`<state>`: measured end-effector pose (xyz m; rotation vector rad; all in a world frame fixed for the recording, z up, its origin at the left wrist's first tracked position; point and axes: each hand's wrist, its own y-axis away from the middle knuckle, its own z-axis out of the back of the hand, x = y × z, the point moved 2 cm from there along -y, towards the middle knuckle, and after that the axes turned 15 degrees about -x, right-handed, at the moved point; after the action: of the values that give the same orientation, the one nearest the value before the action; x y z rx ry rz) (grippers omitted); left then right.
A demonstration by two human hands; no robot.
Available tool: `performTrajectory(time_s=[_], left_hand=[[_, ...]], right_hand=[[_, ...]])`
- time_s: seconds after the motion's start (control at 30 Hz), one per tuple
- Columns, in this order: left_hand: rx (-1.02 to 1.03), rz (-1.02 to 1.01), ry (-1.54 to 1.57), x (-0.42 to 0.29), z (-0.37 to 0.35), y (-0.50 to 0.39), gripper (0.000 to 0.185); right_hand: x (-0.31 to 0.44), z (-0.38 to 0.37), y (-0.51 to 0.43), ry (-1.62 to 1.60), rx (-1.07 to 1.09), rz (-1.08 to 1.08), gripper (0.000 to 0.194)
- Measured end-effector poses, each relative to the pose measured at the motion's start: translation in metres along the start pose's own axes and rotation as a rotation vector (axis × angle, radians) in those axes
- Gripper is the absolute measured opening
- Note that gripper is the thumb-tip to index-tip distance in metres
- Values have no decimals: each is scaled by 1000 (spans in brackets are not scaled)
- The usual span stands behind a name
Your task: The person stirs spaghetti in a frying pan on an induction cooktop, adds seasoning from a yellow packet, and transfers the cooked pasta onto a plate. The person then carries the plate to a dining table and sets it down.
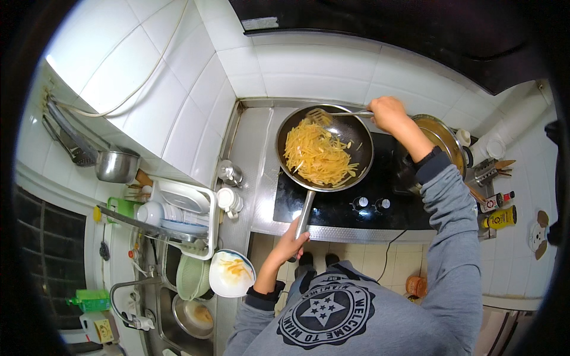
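A dark frying pan (pixel 366 155) with a metal handle is at the left side of the black stove. Thin yellow strips of food, probably shredded potato (pixel 316 153), lie heaped in it, with a few loose pieces at its right side. My left hand (pixel 289 244) is closed around the pan's handle, below the pan. My right hand (pixel 387 115) grips the handle of a slotted metal spatula (pixel 352 114). The spatula's head, slightly blurred, is inside the pan at its upper edge, just above the strips.
A large metal pot (pixel 441 133) stands right of the pan, partly behind my right forearm. A white bowl (pixel 231 280) with yellow remnants sits by the sink (pixel 167 311). Left are a dish rack (pixel 213 231) and lidded jars (pixel 230 200); bottles (pixel 501 217) stand right. A range hood (pixel 378 26) hangs above.
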<state>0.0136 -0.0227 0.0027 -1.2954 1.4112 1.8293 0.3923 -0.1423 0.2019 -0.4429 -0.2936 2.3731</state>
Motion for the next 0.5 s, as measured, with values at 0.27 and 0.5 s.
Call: performTrajectory(time_s=[0.27, 0.5], left_hand=[[-8, -13, -12, -3, 0, 1, 69], [-22, 15, -6, -6, -2, 5, 69]], right_hand=[[25, 60, 47, -288, 79, 306, 45], [16, 76, 40, -160, 12, 255, 43]])
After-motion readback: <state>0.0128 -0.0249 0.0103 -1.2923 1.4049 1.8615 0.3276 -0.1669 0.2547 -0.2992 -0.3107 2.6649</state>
